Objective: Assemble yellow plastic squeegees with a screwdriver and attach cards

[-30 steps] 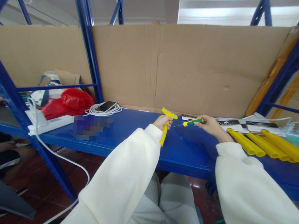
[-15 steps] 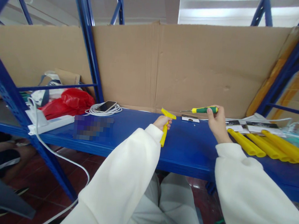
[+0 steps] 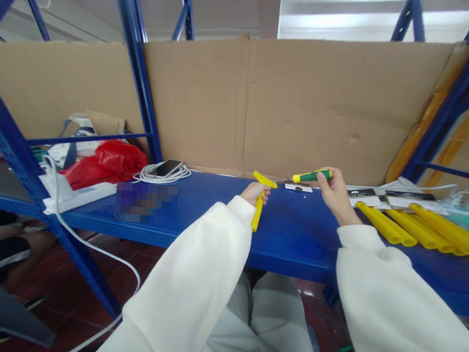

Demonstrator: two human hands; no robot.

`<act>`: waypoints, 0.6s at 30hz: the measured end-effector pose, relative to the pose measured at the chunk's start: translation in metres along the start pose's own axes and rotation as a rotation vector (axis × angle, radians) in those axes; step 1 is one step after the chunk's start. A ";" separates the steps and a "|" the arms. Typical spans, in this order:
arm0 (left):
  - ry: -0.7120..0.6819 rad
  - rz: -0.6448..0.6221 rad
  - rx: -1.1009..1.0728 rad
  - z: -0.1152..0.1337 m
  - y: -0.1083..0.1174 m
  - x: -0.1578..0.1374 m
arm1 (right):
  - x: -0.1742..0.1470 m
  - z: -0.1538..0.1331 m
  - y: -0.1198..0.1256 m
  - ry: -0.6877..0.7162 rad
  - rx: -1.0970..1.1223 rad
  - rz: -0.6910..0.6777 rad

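Observation:
My left hand (image 3: 254, 194) is closed around the handle of a yellow T-shaped scraper (image 3: 257, 216), its wide head (image 3: 265, 179) up and tilted above the blue shelf. In my right hand (image 3: 333, 193) is a screwdriver (image 3: 311, 176) with a green and yellow handle, held between thumb and fingers. Its thin shaft points left, the tip at or very near the right end of the scraper's head; whether it touches I cannot tell. Behind the shaft lies a small black and white packet (image 3: 298, 187).
Several yellow tubes (image 3: 382, 224) lie to the right, before black and white cards (image 3: 411, 201). At left are a phone (image 3: 167, 168) on a coiled white cable (image 3: 183, 172), a red bag (image 3: 110, 162) and a white power strip (image 3: 87, 196). A cardboard panel (image 3: 306, 105) stands behind.
My right hand has moved left and slightly down with the screwdriver, bringing its tip up to the scraper's head. My left hand and the scraper have hardly moved.

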State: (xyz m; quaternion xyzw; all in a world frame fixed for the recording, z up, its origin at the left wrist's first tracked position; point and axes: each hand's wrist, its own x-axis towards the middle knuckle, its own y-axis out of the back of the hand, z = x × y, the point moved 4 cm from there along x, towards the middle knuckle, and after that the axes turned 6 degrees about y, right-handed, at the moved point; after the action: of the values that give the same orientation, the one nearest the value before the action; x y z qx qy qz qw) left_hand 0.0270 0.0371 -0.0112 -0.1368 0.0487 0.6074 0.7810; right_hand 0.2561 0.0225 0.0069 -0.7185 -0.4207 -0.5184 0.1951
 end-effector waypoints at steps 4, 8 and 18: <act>0.004 0.002 -0.003 0.000 0.000 0.000 | -0.001 0.000 -0.002 -0.016 0.005 -0.031; 0.003 0.004 -0.010 0.000 0.000 0.001 | -0.001 -0.001 -0.003 -0.023 -0.009 -0.045; 0.012 -0.029 0.041 0.000 -0.002 -0.001 | -0.001 -0.001 -0.001 -0.013 -0.060 -0.051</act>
State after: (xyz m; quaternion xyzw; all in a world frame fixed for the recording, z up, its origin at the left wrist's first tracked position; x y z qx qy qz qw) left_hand 0.0283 0.0357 -0.0109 -0.1251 0.0638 0.5938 0.7922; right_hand 0.2540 0.0220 0.0065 -0.7165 -0.4242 -0.5309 0.1574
